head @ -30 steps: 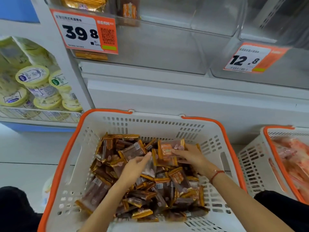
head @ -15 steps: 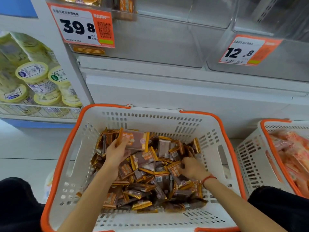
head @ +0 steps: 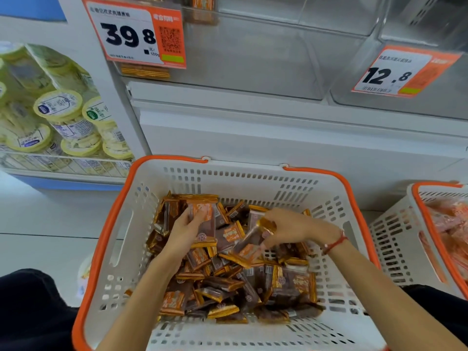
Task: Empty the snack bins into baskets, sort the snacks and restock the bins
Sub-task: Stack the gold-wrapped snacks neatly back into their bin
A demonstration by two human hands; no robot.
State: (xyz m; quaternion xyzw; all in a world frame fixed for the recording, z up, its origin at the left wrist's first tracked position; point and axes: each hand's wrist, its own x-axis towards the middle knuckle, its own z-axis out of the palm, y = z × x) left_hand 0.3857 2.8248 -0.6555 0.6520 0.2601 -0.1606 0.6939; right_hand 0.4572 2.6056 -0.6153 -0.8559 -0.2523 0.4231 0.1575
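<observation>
Both forearms reach down into a white basket (head: 119,239) with an orange rim, which holds a loose heap of brown and orange snack packets (head: 235,282). The left hand (head: 186,230) is raised at the far left of the heap, thumb and fingers curled round a small stack of packets (head: 202,219) held upright. The right hand (head: 291,229), a red cord at its wrist, is turned palm down over the middle of the heap and pinches one packet (head: 255,235) by its crimped end, the packet hanging slantwise. Above, clear bins (head: 266,51) carry orange price tags (head: 136,34). A second basket (head: 395,239) of pink packets stands just to the right.
</observation>
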